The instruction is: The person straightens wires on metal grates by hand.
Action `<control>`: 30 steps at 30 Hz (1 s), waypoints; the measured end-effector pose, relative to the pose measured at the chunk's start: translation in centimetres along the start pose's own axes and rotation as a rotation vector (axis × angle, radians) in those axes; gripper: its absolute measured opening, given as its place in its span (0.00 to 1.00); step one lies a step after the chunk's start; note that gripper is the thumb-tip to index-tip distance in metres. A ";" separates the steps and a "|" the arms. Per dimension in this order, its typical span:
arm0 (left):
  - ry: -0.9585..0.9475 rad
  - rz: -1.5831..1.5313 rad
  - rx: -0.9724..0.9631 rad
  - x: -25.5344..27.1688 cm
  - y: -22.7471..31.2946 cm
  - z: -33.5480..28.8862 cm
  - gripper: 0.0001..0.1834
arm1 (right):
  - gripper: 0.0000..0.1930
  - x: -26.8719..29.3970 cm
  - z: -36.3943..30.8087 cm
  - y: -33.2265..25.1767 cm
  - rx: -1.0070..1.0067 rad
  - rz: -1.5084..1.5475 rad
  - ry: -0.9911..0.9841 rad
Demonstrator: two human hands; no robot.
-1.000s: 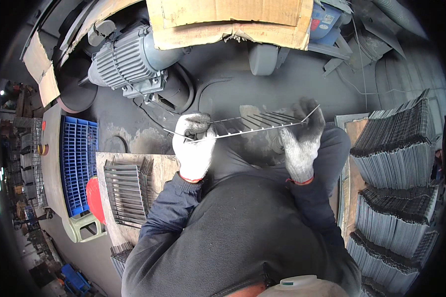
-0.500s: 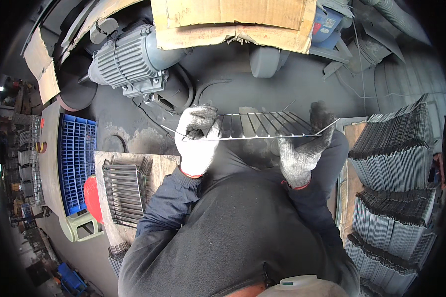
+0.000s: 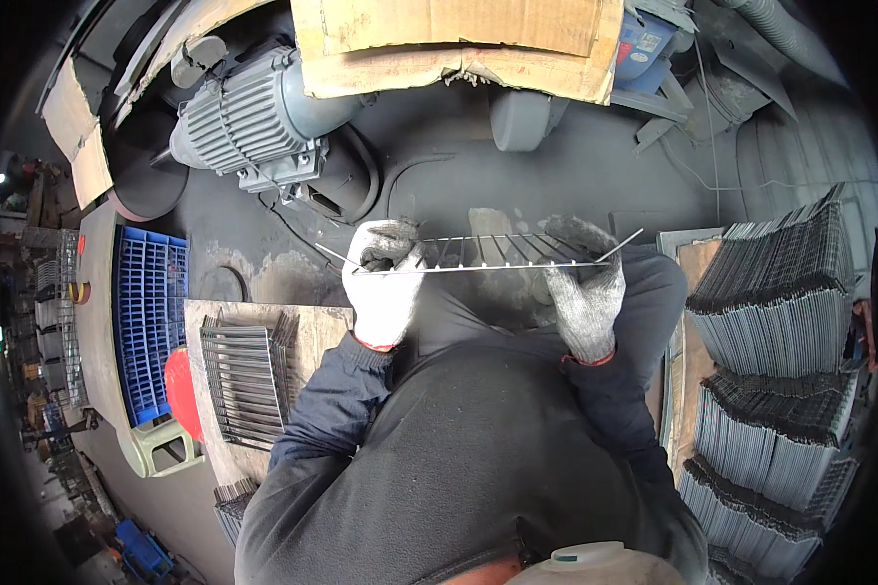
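Note:
A wire rack [image 3: 498,250] of thin parallel metal rods is held up in front of my body, its long near rod facing me and bent-up rod ends sticking out at both sides. My left hand [image 3: 384,292], in a whitish knit glove, is closed round the rack's left end. At the right end my right hand [image 3: 587,302] grips it, in a greyer glove with blackened fingers; the thumb lies by the near rod and the fingers are behind the rods. Part of the left fingers is hidden by the palm.
Left of me, similar racks [image 3: 244,380] lie on a board [image 3: 312,322], beside a blue plastic crate [image 3: 151,322] and a green stool [image 3: 161,448]. Tall stacks of racks [image 3: 766,283] stand at the right. Ahead are an electric motor [image 3: 249,117] and a cardboard sheet [image 3: 458,39].
My right hand has shifted slightly left, its fingers moving lower and inward around the rack's end. The rack has tilted and moved a little left; my left hand stays nearly in place.

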State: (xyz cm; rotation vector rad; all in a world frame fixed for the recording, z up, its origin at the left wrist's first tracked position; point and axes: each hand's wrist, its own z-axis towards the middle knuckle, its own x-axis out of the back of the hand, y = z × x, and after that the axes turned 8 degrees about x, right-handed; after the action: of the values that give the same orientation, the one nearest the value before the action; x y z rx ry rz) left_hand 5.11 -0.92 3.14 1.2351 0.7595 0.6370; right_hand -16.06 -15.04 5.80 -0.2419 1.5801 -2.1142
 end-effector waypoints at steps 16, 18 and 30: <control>-0.180 -0.173 0.747 -2.2 -3.6 3.1 0.09 | 0.12 2.7 7.1 8.0 -0.349 -0.115 0.054; -0.160 -0.078 0.816 -3.9 -2.8 4.3 0.11 | 0.12 3.4 8.1 9.4 -0.373 -0.236 0.068; -0.354 -0.011 0.829 -6.1 -5.2 8.7 0.17 | 0.12 4.8 10.3 11.3 -0.340 -0.130 0.252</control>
State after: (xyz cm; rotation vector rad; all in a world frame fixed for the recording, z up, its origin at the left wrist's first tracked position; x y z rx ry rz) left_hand 8.50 -11.96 0.38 2.0301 0.7461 0.0543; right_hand -12.80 -28.50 -2.20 -0.2004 2.1263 -2.0224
